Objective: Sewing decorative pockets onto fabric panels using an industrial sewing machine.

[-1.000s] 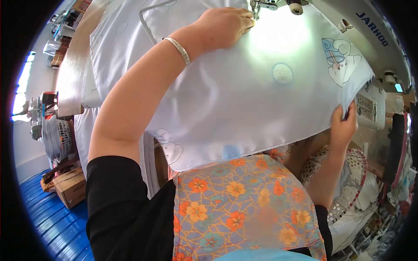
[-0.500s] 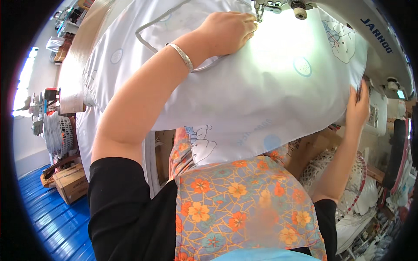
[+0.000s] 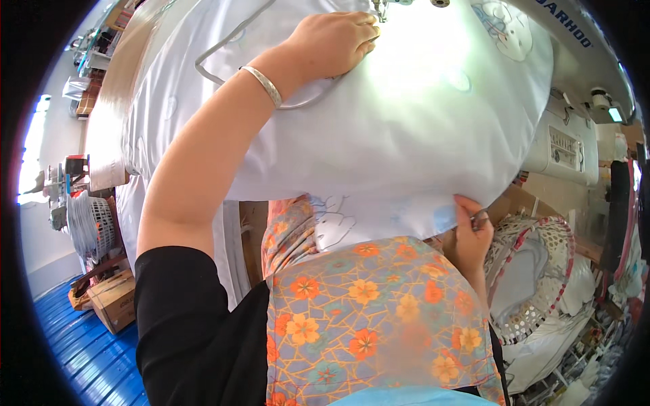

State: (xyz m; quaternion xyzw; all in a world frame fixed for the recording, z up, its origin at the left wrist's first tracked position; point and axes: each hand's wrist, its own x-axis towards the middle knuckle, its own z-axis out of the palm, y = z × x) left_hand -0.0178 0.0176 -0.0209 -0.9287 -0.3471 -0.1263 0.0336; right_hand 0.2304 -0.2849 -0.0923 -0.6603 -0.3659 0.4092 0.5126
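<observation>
White fabric [image 3: 379, 135] over sewing table, left hand [image 3: 332, 42] fingers flat, right hand [image 3: 469, 237] fingers pinching its hem, blue floor [image 3: 81, 352] below.

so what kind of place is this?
Most likely a sewing workshop: a white industrial sewing machine, a padded white printed fabric cover under the left hand at the needle, and laundry baskets of fabric nearby.

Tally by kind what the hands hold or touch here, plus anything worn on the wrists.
Hands: 2, left hand, right hand
White fabric: 1
Bracelet: 1
Total: 4
</observation>
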